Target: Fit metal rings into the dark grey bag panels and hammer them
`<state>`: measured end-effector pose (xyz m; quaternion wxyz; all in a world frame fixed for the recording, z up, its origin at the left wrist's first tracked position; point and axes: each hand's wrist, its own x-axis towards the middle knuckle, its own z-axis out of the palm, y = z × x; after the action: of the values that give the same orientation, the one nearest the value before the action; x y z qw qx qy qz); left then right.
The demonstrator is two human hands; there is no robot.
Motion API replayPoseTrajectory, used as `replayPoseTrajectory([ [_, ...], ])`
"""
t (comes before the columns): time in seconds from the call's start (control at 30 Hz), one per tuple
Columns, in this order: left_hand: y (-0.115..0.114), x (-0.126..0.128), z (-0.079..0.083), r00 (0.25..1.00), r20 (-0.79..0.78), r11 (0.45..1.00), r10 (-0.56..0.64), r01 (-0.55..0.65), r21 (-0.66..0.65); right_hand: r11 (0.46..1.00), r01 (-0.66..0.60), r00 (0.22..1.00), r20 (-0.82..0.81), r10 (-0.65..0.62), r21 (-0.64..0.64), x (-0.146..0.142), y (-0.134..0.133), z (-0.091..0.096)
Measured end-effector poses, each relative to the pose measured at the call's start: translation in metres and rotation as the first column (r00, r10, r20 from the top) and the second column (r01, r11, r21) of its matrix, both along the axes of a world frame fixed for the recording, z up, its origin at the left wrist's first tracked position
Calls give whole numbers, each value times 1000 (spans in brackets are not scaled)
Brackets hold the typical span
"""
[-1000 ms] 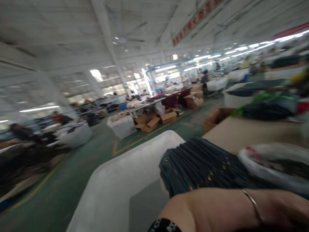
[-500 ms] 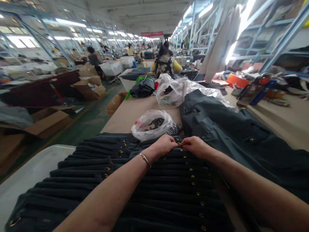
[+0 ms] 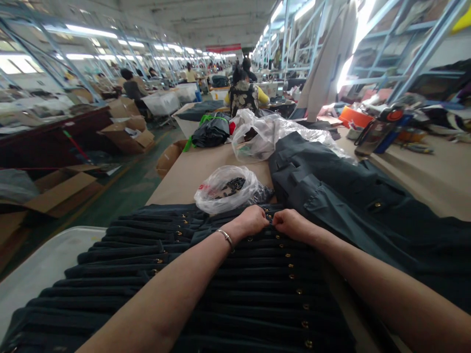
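Note:
Dark garments point(image 3: 257, 289) lie layered in overlapping folds before me, with rows of small gold-coloured metal fittings point(image 3: 291, 265) along them. At the far end of one row, my left hand point(image 3: 253, 220) is closed with its fingertips pinched at the cloth. Close beside it my right hand point(image 3: 290, 224) is also closed, thumb and fingers pressed together. The small piece between the fingertips is too hidden to name. Just beyond my hands sits an open clear plastic bag point(image 3: 224, 189) holding small dark pieces, some with a metallic glint.
A larger dark garment point(image 3: 331, 171) spreads over the right of the table point(image 3: 172, 181). Behind are a crumpled clear bag point(image 3: 253, 137) and a black bundle point(image 3: 210, 131). A bottle point(image 3: 379, 130) stands at right, a white bin point(image 3: 62, 250) at left. A seated person point(image 3: 245, 95) is ahead.
The view has shifted slightly to the right. My hands stay at the same spot on the garments, with the fingers curled in more tightly and the fingertips slightly apart.

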<state>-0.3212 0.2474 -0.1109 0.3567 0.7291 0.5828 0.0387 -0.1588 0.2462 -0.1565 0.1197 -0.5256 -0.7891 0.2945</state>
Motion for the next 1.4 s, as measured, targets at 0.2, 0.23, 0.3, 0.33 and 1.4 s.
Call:
replayPoseTrajectory([
  [0.2,3,0,-5,999,-33,1000,24,-23,10,999,30,1000,-2,-30,12,-1,0,-9],
  [0.23,3,-3,-6,999,-30,999,32,-32,7,999,29,1000,-9,-29,14,-1,0,-9],
  [0.3,4,-9,-5,999,-12,999,50,-50,-2,1000,23,999,-31,-22,19,0,0,-8],
  [0.33,3,-13,-4,998,4,998,60,-60,-7,1000,22,999,-46,-21,23,1,0,-6],
  [1.4,-32,-8,22,932,355,971,71,17,-237,872,9,625,-678,-387,-489,3,-43,32],
])
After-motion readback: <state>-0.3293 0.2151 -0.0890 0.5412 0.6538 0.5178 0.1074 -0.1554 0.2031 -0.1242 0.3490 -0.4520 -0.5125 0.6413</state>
